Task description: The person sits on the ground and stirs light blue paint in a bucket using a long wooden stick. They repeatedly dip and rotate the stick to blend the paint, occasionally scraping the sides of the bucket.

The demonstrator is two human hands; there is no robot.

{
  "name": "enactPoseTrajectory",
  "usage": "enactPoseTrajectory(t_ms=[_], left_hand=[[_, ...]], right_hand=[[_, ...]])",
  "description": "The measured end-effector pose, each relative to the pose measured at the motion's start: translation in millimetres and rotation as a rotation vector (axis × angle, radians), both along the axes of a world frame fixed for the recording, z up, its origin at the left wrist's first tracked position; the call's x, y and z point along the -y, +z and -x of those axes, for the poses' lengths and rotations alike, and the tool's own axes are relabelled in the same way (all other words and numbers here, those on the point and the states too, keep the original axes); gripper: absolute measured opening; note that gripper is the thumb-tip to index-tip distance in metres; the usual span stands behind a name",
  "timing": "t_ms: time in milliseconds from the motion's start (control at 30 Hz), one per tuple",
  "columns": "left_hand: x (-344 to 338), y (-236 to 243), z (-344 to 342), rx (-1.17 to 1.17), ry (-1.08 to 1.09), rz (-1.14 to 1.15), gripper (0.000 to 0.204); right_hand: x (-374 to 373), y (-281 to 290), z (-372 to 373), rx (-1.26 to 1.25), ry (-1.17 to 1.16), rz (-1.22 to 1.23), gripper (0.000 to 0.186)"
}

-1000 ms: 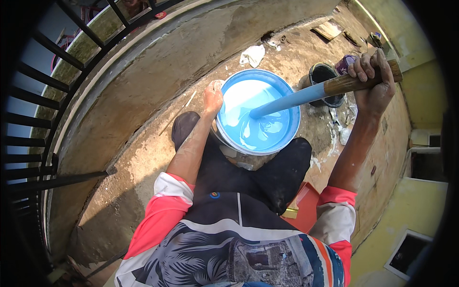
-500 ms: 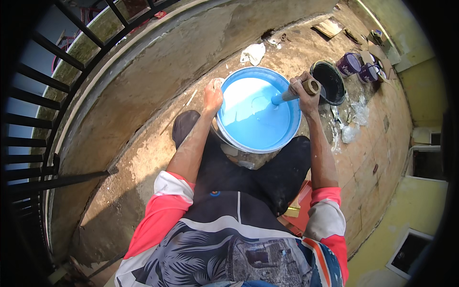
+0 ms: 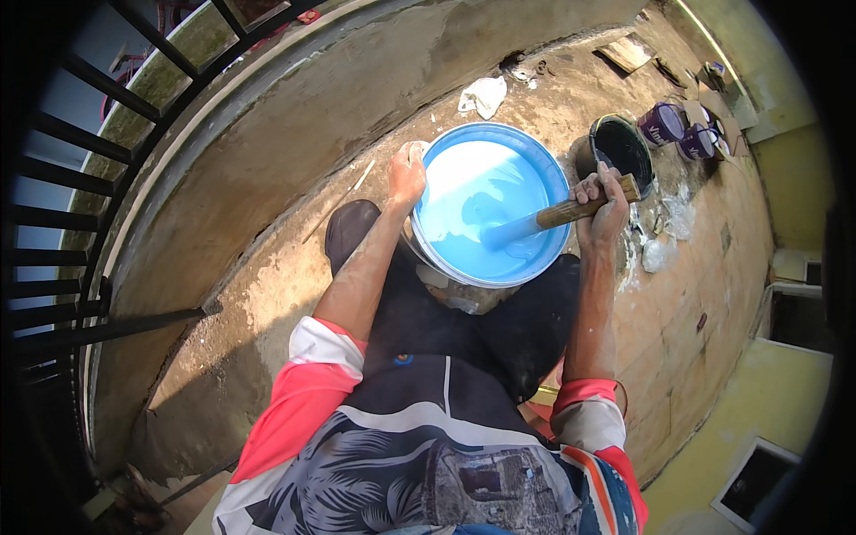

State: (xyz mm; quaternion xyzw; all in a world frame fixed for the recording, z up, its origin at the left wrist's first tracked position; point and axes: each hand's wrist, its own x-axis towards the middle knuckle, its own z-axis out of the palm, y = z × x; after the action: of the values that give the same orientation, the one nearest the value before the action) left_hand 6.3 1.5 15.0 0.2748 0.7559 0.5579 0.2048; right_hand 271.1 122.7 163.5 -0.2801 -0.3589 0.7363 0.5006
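Observation:
A large round bucket (image 3: 492,283) stands between my knees, filled with light blue paint (image 3: 464,192). My left hand (image 3: 407,175) grips its rim at the left, with the fingers closed over the edge. In my right hand (image 3: 603,207) is a wooden stick (image 3: 571,211), held near its top end beyond the right rim. The stick slants down to the left, its lower part coated blue and its tip hidden under the paint. Swirl marks show on the paint's surface around it.
A black bucket (image 3: 621,147) stands just beyond my right hand. Farther right are two purple paint pails (image 3: 661,125) by some cardboard. A white cloth (image 3: 482,96) lies past the bucket, and crumpled clear plastic (image 3: 660,254) on the floor at right. A low wall (image 3: 232,152) curves along the left.
My right hand has moved the stick toward me and tilted it lower, so its dipped end sits nearer the front of the paint. My left hand stays on the rim.

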Motion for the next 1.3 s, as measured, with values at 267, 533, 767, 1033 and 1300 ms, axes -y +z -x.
enactPoseTrajectory(t_ms=[267,533,767,1033,1300], left_hand=[[5,0,2,-0.024,0.02,0.001,0.037],[5,0,2,-0.002,0.026,-0.008,0.037],[3,-10,5,-0.037,0.01,-0.027,0.037],[0,-13,7,-0.026,-0.003,-0.029,0.036],[0,-9,5,-0.058,0.019,-0.012,0.035]], right_hand=[[-7,134,-32,-0.134,0.073,-0.261,0.031],[-14,175,-49,-0.153,-0.003,-0.468,0.027],[-25,114,-16,-0.086,-0.072,-0.52,0.016],[-17,-38,51,-0.052,-0.122,-0.471,0.02],[12,-100,64,0.043,-0.023,-0.138,0.024]])
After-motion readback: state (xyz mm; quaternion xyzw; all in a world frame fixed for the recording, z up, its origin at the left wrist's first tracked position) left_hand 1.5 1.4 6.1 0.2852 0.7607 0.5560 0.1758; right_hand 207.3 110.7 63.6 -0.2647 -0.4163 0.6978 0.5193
